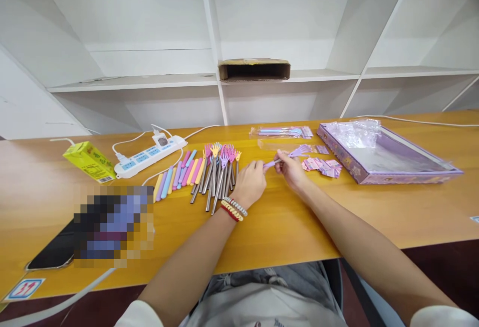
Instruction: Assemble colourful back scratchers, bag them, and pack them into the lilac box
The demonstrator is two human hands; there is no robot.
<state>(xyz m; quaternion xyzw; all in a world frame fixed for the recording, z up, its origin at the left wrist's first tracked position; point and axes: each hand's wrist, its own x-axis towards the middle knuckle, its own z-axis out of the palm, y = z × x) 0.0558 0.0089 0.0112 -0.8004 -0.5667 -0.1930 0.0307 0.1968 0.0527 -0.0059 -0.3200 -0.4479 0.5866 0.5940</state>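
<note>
Between my hands is a purple back scratcher (300, 150) with a hand-shaped head, a short metal rod and a purple handle. My left hand (251, 181) is closed round the handle end. The fingers of my right hand (290, 168) pinch the rod just below the head. Left of my left hand lies a pile of metal rods with coloured hand-shaped heads (215, 167). Beside that pile, coloured handle sleeves (181, 173) lie in a row. Small pink and purple cards (324, 167) are heaped right of my right hand.
Bagged back scratchers (282, 132) lie behind my hands. A purple tray-like box (407, 179) with clear plastic stands at right. At left are a power strip (149, 155), a yellow drink carton (90, 161) and a partly blurred phone-like device (56, 247). A cardboard box (254, 70) sits on the shelf.
</note>
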